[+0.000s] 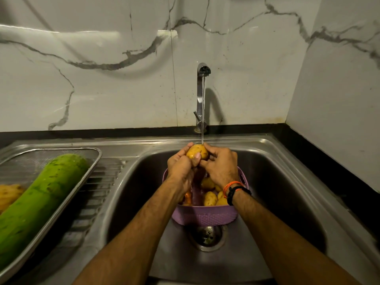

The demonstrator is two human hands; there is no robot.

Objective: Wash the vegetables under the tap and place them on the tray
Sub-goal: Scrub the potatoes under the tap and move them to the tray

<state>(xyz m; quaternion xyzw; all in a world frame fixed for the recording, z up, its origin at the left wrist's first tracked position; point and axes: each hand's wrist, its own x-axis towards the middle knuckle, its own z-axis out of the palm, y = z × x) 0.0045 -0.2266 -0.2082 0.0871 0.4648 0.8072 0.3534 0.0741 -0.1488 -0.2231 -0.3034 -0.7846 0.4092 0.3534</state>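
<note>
Rinsing under the tap [202,83]: one potato [197,151], held at 12 o'clock above the purple basket [203,215] in the sink [287,182]. Left hand [181,165] and right hand [221,164] both curl round it, thumbs pressing. Judged firm, moderately heavy, slippery when wet; best cupped around its middle. Tray [90,173] lies at 9 o'clock, carrying a green gourd [41,198].
</note>
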